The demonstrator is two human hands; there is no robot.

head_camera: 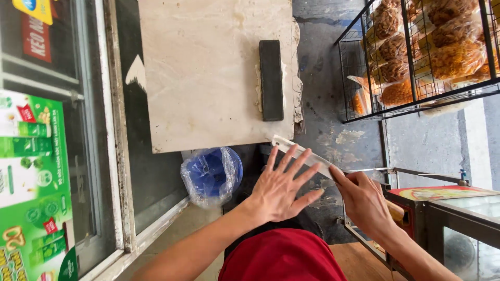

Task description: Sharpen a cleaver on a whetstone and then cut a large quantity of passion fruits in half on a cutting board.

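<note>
Long flat steel knife blade [302, 154]: it lies across the middle of the view, just nearer than the pale marble-look stone slab [208, 73]. Long axis runs diagonally, squared tip pointing far-left toward the slab's near edge, handle end near-right under your right hand. The broad face looks turned up, roughly level.

Your left hand [284, 190]: spread wide, fingers fanned, palm down. Fingertips rest on or just over the flat of the blade; contact looks likely but can't be confirmed. Likely placed so to press the blade flat and steady it along its length.

Your right hand [364, 200]: closed round the handle, a bit of pale wood showing at the near-right side. Index finger stretched forward along the blade's back, probably for guiding the angle.

On the slab: a dark rectangular sharpening block [271, 79], long axis running near to far, sitting on a whitish rag at the slab's right edge. Blade and block are apart.

Near-left of the blade: a blue plastic bowl wrapped in clear plastic bag [212, 175], below the slab's near edge.

Far right: black wire rack [364, 67] holding bags of orange-brown snacks. Near right: metal-framed glass cabinet [448, 218]. Left edge: glass door with green poster [31, 187]. Red garment [284, 257] at the bottom edge.
</note>
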